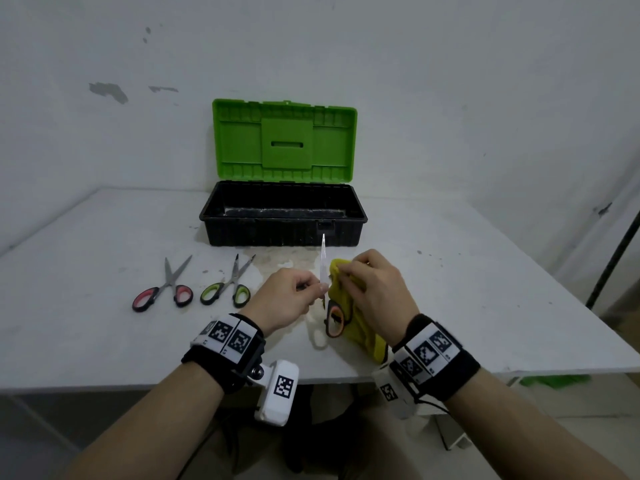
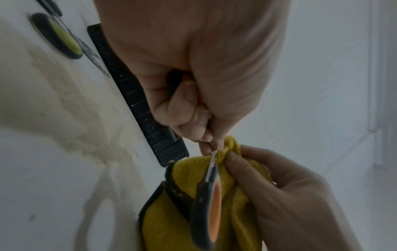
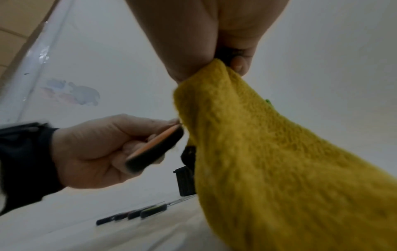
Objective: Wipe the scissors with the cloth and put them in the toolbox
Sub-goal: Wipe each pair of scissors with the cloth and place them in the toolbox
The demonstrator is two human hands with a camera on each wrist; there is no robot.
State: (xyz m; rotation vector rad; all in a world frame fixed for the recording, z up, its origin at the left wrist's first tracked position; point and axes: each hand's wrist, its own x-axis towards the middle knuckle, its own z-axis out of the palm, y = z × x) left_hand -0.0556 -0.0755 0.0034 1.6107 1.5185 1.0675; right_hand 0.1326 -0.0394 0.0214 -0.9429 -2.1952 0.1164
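Note:
Orange-handled scissors (image 1: 334, 320) are held above the table, one blade (image 1: 323, 263) pointing up toward the toolbox. My left hand (image 1: 320, 289) grips one handle (image 3: 154, 149) and pinches the metal near the pivot. The other handle (image 2: 212, 212) hangs down against the yellow cloth (image 1: 349, 306). My right hand (image 1: 346, 270) pinches the cloth (image 3: 268, 161) against the scissors' right side. The black toolbox (image 1: 284, 233) stands open behind, its green lid (image 1: 284, 140) upright. Nothing shows inside it.
Red-handled scissors (image 1: 162, 292) and green-handled scissors (image 1: 227, 289) lie on the white table (image 1: 467, 289), left of my hands. A wall stands close behind the toolbox. The table's front edge runs just below my wrists.

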